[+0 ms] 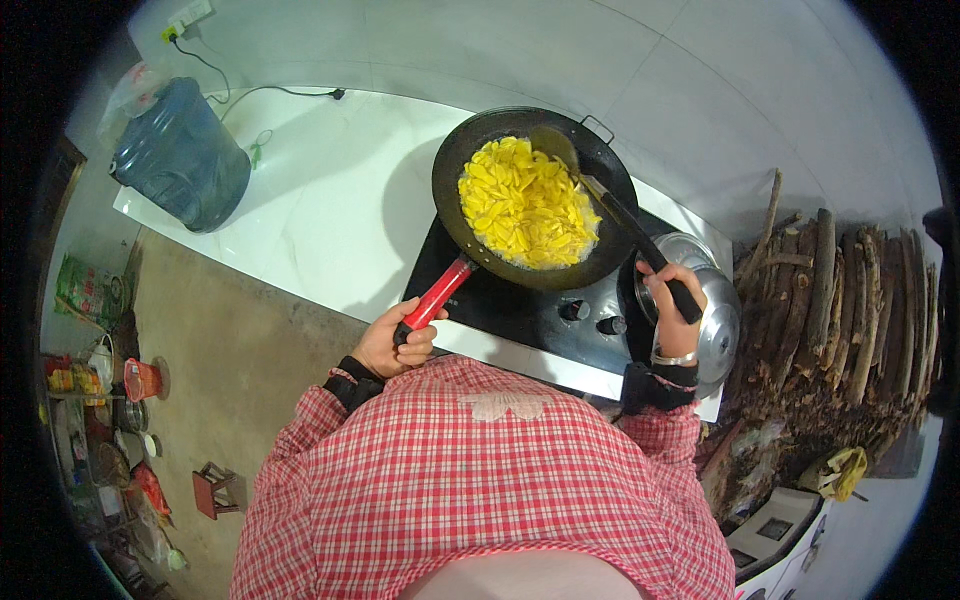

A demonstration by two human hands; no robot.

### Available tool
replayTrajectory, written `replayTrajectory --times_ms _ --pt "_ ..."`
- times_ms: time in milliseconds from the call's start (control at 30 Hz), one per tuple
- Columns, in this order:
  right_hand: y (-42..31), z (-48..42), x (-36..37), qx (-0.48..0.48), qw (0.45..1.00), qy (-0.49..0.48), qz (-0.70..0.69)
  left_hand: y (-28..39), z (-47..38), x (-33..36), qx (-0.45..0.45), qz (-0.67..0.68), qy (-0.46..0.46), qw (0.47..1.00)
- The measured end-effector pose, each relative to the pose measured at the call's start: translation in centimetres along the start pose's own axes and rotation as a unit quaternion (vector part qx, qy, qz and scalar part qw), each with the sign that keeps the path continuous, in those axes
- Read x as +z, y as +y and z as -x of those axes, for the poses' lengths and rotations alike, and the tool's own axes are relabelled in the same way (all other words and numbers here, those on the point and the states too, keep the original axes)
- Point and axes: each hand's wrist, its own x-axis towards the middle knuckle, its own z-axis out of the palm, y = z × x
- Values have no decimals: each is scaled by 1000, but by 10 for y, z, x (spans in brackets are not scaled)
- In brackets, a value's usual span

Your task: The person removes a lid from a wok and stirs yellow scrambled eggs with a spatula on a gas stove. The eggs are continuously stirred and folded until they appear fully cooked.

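A dark wok sits over the black glass cooktop with many thin yellow slices in it, frothy liquid showing around their edge. My left hand grips the wok's red and black handle. In my right hand is the black handle of a spatula. The spatula's wide head lies at the far side of the wok, against the slices. At the cooktop's front are two knobs.
Metal pot lids lie right of the cooktop, close to my right wrist. Stacked firewood stands beyond them. A large blue water jug and a power cord occupy the white counter's left part. A small stool stands on the floor.
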Motion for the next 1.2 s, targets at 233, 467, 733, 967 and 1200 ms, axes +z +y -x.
replayTrajectory --times_ms 233,467,733,967,1200 --pt "-37 -6 -14 -62 996 24 66 -1 0 -1 -2 18 -17 1000" --pt "-22 -13 -24 26 987 150 46 -1 0 1 6 3 3 1000" --pt "38 4 15 265 882 238 -308 -2 0 5 -3 27 -1 1000" --pt "4 26 25 137 950 186 -208 -3 -1 4 3 26 1 1000" --pt "-33 42 12 15 996 80 -29 -3 -1 3 0 31 0 1000"
